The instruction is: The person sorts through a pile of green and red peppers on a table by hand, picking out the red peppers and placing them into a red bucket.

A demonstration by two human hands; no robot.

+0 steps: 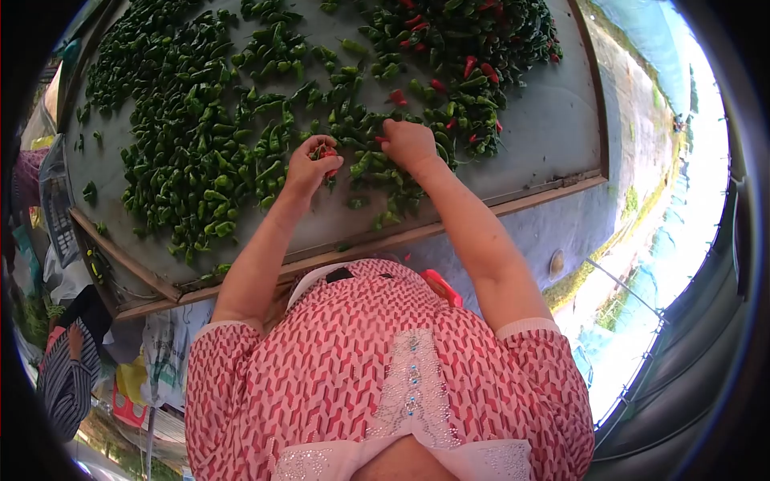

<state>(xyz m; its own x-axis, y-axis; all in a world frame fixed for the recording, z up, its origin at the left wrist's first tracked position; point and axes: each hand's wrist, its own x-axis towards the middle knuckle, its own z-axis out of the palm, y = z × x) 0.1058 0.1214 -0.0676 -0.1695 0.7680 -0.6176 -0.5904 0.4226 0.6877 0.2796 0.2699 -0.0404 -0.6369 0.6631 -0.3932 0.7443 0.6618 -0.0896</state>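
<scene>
Green and red peppers lie spread over a wood-framed sorting table point(553, 128). My left hand point(309, 170) is closed around red peppers point(329, 154), which show between the thumb and fingers. To its right, my right hand point(411, 144) reaches into the green peppers point(365, 124), its fingers pinched at a red pepper point(382, 139) that is mostly hidden. A loose red pepper point(398, 98) lies just beyond that hand. The large pile of green peppers point(184, 120) is to the left of both hands.
A mixed heap of green and red peppers point(481, 40) sits at the far right of the table. The wooden edge point(377, 243) runs close to my body. At the left are a plastic crate point(56, 188) and another person's striped sleeve point(68, 385). White sacks point(170, 353) stand below the table.
</scene>
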